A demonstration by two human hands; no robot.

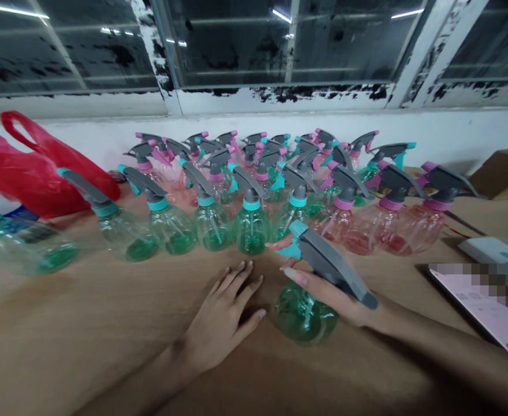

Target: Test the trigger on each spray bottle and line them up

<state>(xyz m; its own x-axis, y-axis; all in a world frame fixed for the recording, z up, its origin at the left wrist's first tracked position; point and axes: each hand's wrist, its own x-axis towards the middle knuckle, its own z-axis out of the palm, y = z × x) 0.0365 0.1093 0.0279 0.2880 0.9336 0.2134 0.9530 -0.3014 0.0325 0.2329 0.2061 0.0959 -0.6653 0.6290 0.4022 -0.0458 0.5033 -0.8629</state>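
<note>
Grasping a green spray bottle (303, 320), the right hand (334, 294) had thumb and fingers curled beneath the grey head (332, 260), well short of the back edge of the desk (107, 329). The left hand (221, 320) lay beside it, fingers released and loosely spread. Green bottles (253, 228) and pink bottles (369, 226) stood toward that edge, darker at their bases; whether from liquid, I could not tell.

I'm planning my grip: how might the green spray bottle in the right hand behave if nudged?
The green spray bottle may tip if pushed high, since its long spray head overhangs a rounded body. Its clear walls look like moulded plastic, so it will probably hold its shape. The glossy sides could be slippery.
</note>
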